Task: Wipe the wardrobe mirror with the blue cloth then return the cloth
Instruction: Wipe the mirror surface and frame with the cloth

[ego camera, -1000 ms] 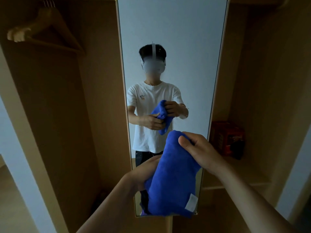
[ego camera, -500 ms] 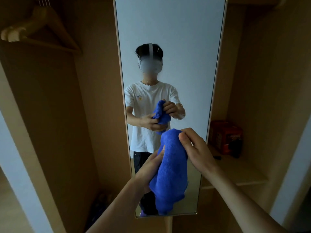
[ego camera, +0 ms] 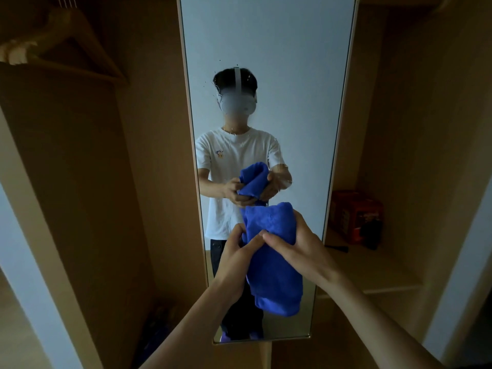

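Note:
A tall narrow mirror (ego camera: 269,49) stands in the middle of the wooden wardrobe, with droplets and streaks on the glass around head height. I hold a bunched blue cloth (ego camera: 274,265) in front of its lower half, a short way off the glass. My left hand (ego camera: 237,254) grips the cloth's left side with curled fingers. My right hand (ego camera: 295,246) clasps its top right, thumb laid across the front. The mirror reflects a person in a white T-shirt holding the same cloth.
A wooden hanger (ego camera: 64,46) hangs in the left compartment at the top. On the right shelf (ego camera: 378,272) sits a red box (ego camera: 356,214) with a small dark object beside it. A dark heap lies on the wardrobe floor at lower left (ego camera: 159,326).
Both hands have gathered the hanging cloth into a tighter bundle, and the left hand has closed round it. The view has moved closer to the mirror.

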Available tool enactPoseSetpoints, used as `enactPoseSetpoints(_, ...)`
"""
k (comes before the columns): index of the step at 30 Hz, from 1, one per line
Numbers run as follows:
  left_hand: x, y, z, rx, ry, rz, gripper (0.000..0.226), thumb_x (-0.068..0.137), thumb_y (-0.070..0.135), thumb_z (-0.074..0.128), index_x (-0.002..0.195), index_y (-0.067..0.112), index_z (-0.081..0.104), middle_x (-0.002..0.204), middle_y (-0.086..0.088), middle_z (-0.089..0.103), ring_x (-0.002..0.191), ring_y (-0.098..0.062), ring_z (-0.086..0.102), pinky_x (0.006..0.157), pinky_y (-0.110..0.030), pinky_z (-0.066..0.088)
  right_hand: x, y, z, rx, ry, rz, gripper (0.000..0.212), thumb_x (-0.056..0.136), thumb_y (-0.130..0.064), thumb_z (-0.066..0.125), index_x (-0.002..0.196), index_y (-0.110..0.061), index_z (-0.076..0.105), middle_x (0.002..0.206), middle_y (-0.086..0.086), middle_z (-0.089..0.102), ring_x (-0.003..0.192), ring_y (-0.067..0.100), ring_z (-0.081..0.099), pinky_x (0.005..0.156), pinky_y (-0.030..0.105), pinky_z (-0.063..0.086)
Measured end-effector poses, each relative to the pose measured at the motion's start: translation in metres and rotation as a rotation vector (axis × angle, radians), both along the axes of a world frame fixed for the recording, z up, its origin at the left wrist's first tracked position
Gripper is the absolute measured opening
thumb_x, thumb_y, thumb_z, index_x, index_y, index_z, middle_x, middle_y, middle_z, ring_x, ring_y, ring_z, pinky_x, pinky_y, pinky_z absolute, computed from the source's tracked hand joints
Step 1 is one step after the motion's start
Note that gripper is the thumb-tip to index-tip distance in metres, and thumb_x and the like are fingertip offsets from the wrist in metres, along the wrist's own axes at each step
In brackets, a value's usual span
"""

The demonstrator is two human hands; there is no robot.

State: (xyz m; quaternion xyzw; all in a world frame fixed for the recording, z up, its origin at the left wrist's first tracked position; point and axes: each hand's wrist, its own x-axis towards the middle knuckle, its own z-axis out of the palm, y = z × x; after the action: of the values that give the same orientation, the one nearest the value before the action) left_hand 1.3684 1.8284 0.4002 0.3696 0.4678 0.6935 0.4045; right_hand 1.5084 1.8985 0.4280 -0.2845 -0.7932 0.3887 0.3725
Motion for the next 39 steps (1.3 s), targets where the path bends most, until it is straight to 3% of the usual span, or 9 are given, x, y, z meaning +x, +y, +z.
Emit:
enactPoseSetpoints(4, -0.002, -0.003, 0.006, 0.060, -0.118, -0.127, 0.049, 0.087, 0.036, 0.077, 0.125, 0.011, 0.059, 0.120, -0.014, 0.073, 0.114, -0.028, 0.070, 0.091, -0.036, 0.060, 0.003, 0.006, -0.001, -0.070, 0.061, 0.050, 0.048, 0.091, -0.032, 0.071, 0.133, -0.034, 0.047, 0.111, -0.012, 0.067, 0.096, 0.005, 0.068, 0.083, 0.032, 0.059)
enactPoseSetpoints(10, -0.008, -0.004, 0.011, 0.078, -0.100, -0.154, 0.063, 0.080, 0.043, 0.080, 0.133, 0.026, 0.049, 0.116, -0.004, 0.075, 0.112, -0.025, 0.071, 0.087, -0.034, 0.060, 0.005, 0.003, 0.000, -0.156, 0.079, 0.104, 0.036, 0.089, -0.015, 0.070, 0.118, -0.026, 0.053, 0.101, -0.002, 0.068, 0.084, 0.007, 0.069, 0.065, 0.015, 0.052)
enactPoseSetpoints(14, -0.015, -0.003, 0.012, 0.095, -0.015, -0.182, 0.061, 0.079, 0.044, 0.083, 0.133, 0.029, 0.059, 0.127, -0.007, 0.070, 0.119, -0.027, 0.067, 0.099, -0.042, 0.055, 0.008, 0.002, 0.004, -0.139, 0.067, 0.162, 0.032, 0.091, -0.009, 0.067, 0.118, -0.023, 0.061, 0.101, 0.002, 0.073, 0.092, 0.017, 0.071, 0.078, 0.030, 0.059)
enactPoseSetpoints(19, -0.019, -0.003, 0.014, 0.161, 0.099, -0.021, 0.038, 0.085, 0.030, 0.081, 0.121, 0.025, 0.069, 0.118, -0.005, 0.073, 0.111, -0.026, 0.071, 0.087, -0.034, 0.059, 0.006, 0.004, 0.002, -0.073, 0.061, 0.066, 0.028, 0.090, -0.021, 0.070, 0.116, -0.029, 0.063, 0.104, -0.007, 0.073, 0.096, 0.011, 0.070, 0.087, 0.039, 0.058)
enactPoseSetpoints(25, -0.012, -0.002, 0.013, 0.141, 0.291, 0.216, 0.040, 0.095, 0.022, 0.072, 0.124, 0.040, 0.053, 0.119, 0.007, 0.068, 0.102, -0.009, 0.071, 0.080, -0.029, 0.061, -0.007, 0.004, -0.007, 0.048, 0.072, -0.084, 0.027, 0.092, -0.035, 0.067, 0.118, -0.032, 0.059, 0.101, -0.014, 0.069, 0.092, -0.002, 0.066, 0.076, 0.018, 0.053)
enactPoseSetpoints(29, -0.009, -0.008, 0.014, 0.119, 0.659, 0.440, 0.040, 0.088, 0.013, 0.078, 0.108, 0.036, 0.053, 0.122, 0.015, 0.045, 0.111, 0.000, 0.055, 0.086, -0.027, 0.058, -0.011, 0.006, -0.003, 0.053, 0.124, -0.179, 0.034, 0.092, -0.036, 0.067, 0.124, -0.030, 0.057, 0.106, -0.016, 0.068, 0.095, -0.001, 0.065, 0.080, 0.022, 0.054)
enactPoseSetpoints(32, -0.005, -0.011, 0.019, 0.114, 0.893, 0.449, 0.027, 0.088, 0.010, 0.075, 0.100, 0.032, 0.064, 0.112, 0.017, 0.043, 0.106, 0.000, 0.048, 0.088, -0.010, 0.046, -0.017, 0.006, 0.007, 0.053, 0.150, -0.181, 0.036, 0.091, -0.034, 0.068, 0.126, -0.028, 0.057, 0.107, -0.015, 0.068, 0.096, -0.001, 0.065, 0.080, 0.019, 0.052)
enactPoseSetpoints(36, -0.003, -0.011, 0.033, 0.103, 0.777, 0.392, 0.021, 0.099, 0.024, 0.063, 0.118, 0.031, 0.058, 0.112, 0.011, 0.053, 0.098, 0.004, 0.057, 0.080, -0.012, 0.050, -0.029, -0.001, 0.024, 0.064, 0.185, -0.136, 0.042, 0.092, -0.037, 0.068, 0.132, -0.029, 0.056, 0.113, -0.015, 0.068, 0.101, -0.005, 0.064, 0.088, 0.021, 0.054)
enactPoseSetpoints(39, -0.003, -0.013, 0.041, 0.081, 0.641, 0.297, 0.043, 0.099, 0.051, 0.051, 0.136, 0.028, 0.050, 0.125, 0.011, 0.057, 0.113, -0.003, 0.060, 0.092, -0.026, 0.054, -0.034, -0.008, 0.036, 0.015, 0.221, -0.004, 0.043, 0.097, -0.039, 0.060, 0.139, -0.031, 0.054, 0.124, -0.013, 0.067, 0.114, 0.003, 0.063, 0.100, 0.035, 0.052)
